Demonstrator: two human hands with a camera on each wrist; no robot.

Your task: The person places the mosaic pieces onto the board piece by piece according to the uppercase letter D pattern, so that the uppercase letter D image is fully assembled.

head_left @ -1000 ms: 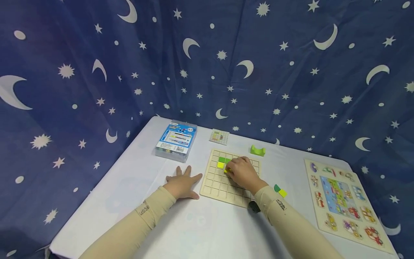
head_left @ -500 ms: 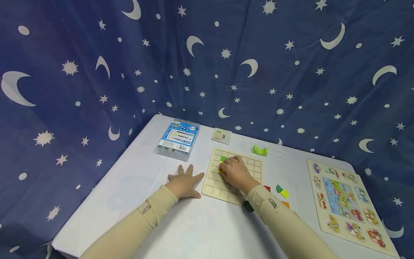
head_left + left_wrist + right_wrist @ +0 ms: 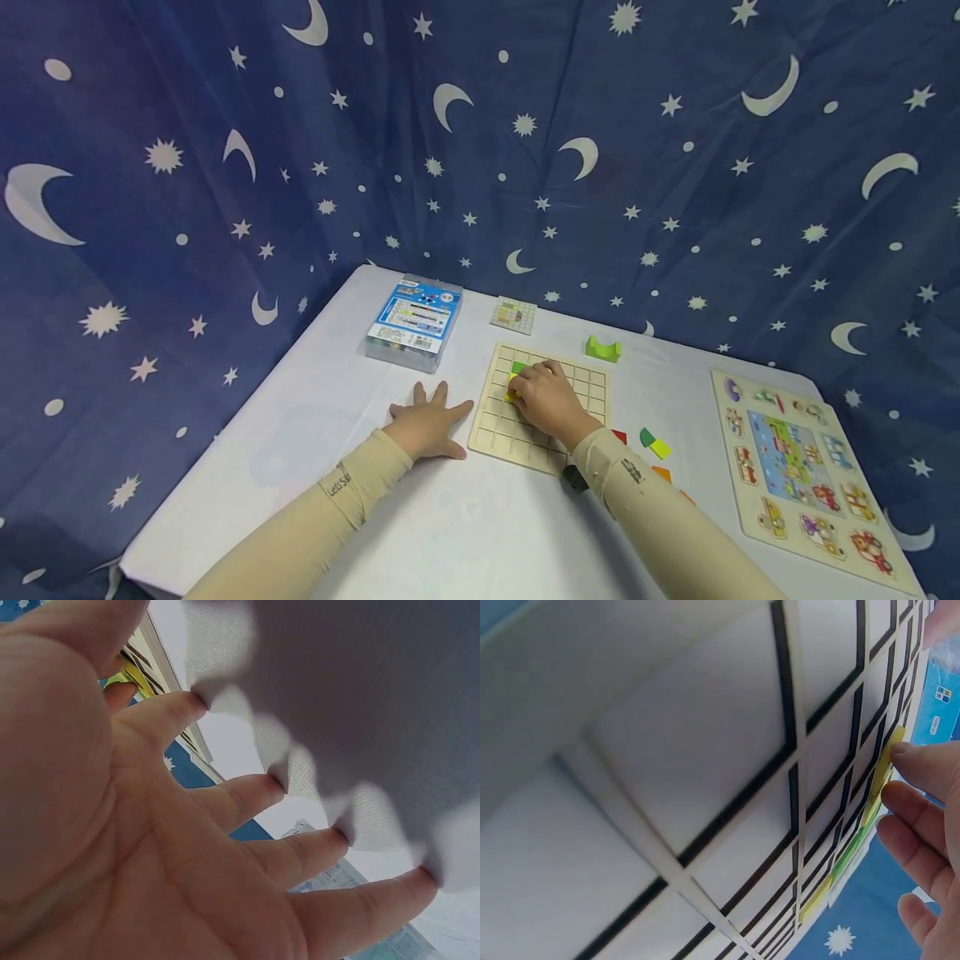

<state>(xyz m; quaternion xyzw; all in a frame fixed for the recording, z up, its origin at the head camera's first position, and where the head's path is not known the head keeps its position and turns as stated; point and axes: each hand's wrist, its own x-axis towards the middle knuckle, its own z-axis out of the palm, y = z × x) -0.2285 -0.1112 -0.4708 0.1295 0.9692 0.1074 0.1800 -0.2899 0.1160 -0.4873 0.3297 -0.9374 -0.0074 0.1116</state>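
Observation:
A wooden grid board [image 3: 517, 437] lies on the white table. My right hand [image 3: 551, 400] is over its upper left part and pinches a yellow block [image 3: 883, 769] between thumb and fingers, close against the grid. A green block [image 3: 518, 367] sits in a cell just beyond the fingers. In the right wrist view, green [image 3: 847, 855] and yellow pieces show farther along the board, and the hand in the head view hides part of them. My left hand [image 3: 427, 423] rests on the tablecloth left of the board, fingers spread, holding nothing. Its fingertips [image 3: 277, 780] touch the cloth.
Behind the board are a blue-labelled plastic box [image 3: 415, 321], a pattern card [image 3: 514, 315] and a green curved block [image 3: 603, 349]. Loose coloured pieces [image 3: 656, 443] and a dark piece [image 3: 575, 477] lie near the right forearm. A picture puzzle board [image 3: 810, 467] occupies the right end.
My right hand has moved slightly left across the board with a yellow block, then stayed there over the last half second. The left hand stays in place. The head view has shifted a little.

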